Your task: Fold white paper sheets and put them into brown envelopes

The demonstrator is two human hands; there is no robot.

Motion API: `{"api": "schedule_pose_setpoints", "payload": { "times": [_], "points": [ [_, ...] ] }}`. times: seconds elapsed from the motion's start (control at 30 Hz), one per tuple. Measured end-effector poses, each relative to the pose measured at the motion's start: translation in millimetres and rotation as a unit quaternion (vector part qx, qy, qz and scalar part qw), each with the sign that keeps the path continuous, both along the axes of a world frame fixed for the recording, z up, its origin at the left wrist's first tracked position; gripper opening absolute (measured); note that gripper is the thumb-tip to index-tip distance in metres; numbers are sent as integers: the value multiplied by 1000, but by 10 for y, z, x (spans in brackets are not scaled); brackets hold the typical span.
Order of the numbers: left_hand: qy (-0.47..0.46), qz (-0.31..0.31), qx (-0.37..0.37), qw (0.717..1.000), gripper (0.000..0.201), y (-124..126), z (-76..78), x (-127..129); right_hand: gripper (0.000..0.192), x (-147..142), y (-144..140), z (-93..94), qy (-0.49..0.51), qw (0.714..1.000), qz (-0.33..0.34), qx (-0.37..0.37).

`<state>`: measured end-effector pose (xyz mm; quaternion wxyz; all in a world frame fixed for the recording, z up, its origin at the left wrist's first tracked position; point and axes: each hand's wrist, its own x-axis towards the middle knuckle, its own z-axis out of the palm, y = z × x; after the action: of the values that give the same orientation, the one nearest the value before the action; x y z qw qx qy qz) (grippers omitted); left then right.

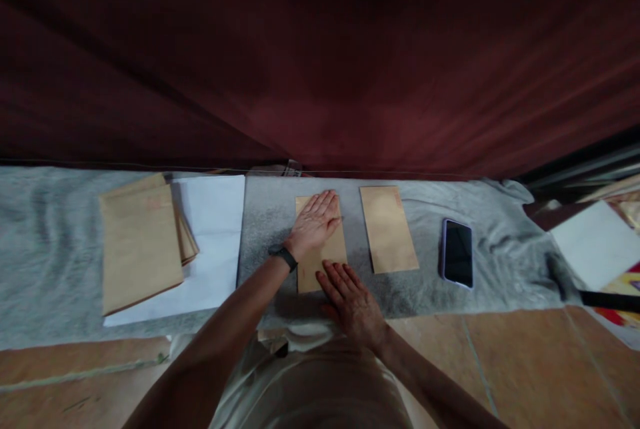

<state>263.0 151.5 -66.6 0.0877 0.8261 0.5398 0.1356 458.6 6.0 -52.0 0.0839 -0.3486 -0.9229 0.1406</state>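
A brown paper envelope lies flat on the grey cloth in front of me. Across its upper part my left hand rests flat, fingers stretched out together, with a dark band on the wrist. Over the envelope's lower right corner my right hand is laid palm down, its fingers a little spread. Neither hand grips anything. Just to the right lies a second brown envelope, apart from both hands. Parts of the first envelope are hidden under my hands.
On the left, several larger brown envelopes overlap white paper sheets. A phone lies right on the grey cloth. A white card or sheet is at the far right. A dark red curtain hangs behind.
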Motion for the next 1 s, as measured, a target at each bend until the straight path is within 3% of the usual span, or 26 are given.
{"api": "schedule_pose_setpoints", "payload": {
  "times": [0.3,1.0],
  "points": [
    [-5,-33,-16,999,59,-47,20,-28,70,-2,8,17,12,1000,-1,5],
    [-34,-102,-45,993,53,-827,93,-20,40,167,-32,-98,153,988,36,2]
  ]
}}
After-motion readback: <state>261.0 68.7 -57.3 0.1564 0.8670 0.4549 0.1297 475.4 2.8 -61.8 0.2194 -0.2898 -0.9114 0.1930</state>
